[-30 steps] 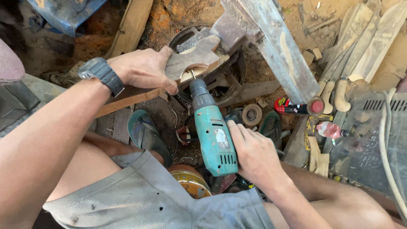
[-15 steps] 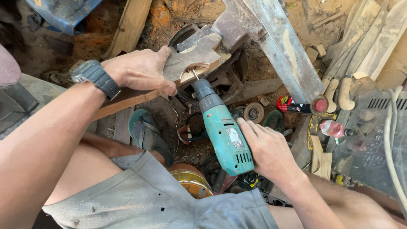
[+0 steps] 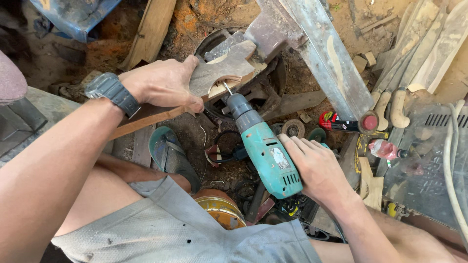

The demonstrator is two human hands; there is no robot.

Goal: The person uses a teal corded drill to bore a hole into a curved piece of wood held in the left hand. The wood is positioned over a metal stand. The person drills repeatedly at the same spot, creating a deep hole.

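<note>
Sunlit dirt floor point(image 3: 204, 14) strewn with wood offcuts point(image 3: 364, 62)

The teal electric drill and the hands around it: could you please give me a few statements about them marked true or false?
1. The right hand grips the teal electric drill. True.
2. The drill's bit points away from the grey carved wooden piece. False: its tip meets the underside of that piece.
3. The left hand presses on the wooden piece. True.
4. The left wrist is bare. False: it wears a dark wristwatch.
5. A red-capped dark bottle lies on the ground right of the drill. True.
6. The person's foot is bare. False: it wears a teal rubber sandal.
</note>
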